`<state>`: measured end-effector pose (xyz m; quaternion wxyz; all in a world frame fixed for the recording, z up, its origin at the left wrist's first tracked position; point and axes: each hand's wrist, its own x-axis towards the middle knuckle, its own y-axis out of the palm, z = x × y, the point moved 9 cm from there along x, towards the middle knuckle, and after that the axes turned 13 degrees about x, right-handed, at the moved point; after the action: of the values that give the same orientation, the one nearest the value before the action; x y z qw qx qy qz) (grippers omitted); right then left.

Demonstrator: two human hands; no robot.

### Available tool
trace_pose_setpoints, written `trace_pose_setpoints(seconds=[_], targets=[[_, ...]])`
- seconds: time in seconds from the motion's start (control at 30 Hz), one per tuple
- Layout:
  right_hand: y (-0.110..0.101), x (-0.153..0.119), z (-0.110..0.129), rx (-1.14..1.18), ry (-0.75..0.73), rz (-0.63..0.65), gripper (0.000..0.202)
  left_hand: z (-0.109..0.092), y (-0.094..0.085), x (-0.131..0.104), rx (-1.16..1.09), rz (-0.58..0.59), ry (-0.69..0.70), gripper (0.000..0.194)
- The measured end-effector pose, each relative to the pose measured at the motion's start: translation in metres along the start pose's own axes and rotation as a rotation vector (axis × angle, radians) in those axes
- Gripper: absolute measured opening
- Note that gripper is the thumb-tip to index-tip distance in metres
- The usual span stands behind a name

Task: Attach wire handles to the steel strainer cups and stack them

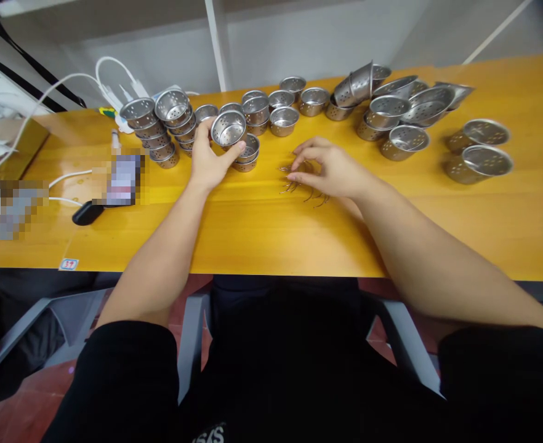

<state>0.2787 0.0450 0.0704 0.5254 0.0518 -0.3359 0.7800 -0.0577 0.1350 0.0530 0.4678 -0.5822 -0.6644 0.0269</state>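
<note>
My left hand grips a small perforated metal cup by its side, thumb and fingers around the wall. The cup's open top faces up, above other cups. Right of it, my right hand is bent over several thin curved wire hooks on the wooden table. Thumb and fingertips come together at one wire; part of it is hidden by the fingers. Just under the held cup stand two nested cups. More perforated cups stand in a row behind both hands.
Tall cup stacks rise at the left back. Right of centre lies a heap of tilted cups, with two blurred cups farther right. A phone, a black object and white cables occupy the left side.
</note>
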Motion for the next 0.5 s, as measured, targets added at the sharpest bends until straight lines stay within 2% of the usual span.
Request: trace_pose_setpoints(seconds=[0.07,0.13,0.27,0.5], targets=[[0.001,0.0,-0.01,-0.006,0.026,0.021,0.038,0.012,0.007,-0.001,0.0,0.015,-0.049,0.116],[0.003,0.001,-0.014,-0.022,0.052,0.054,0.037,0.015,0.014,-0.002,-0.006,0.041,-0.068,0.118],[0.01,0.0,-0.012,-0.039,0.075,0.153,0.033,0.01,0.023,-0.004,-0.011,0.093,-0.004,0.116],[0.011,-0.001,-0.011,-0.048,0.073,0.16,0.028,0.007,0.029,-0.007,-0.013,0.151,0.049,0.127]])
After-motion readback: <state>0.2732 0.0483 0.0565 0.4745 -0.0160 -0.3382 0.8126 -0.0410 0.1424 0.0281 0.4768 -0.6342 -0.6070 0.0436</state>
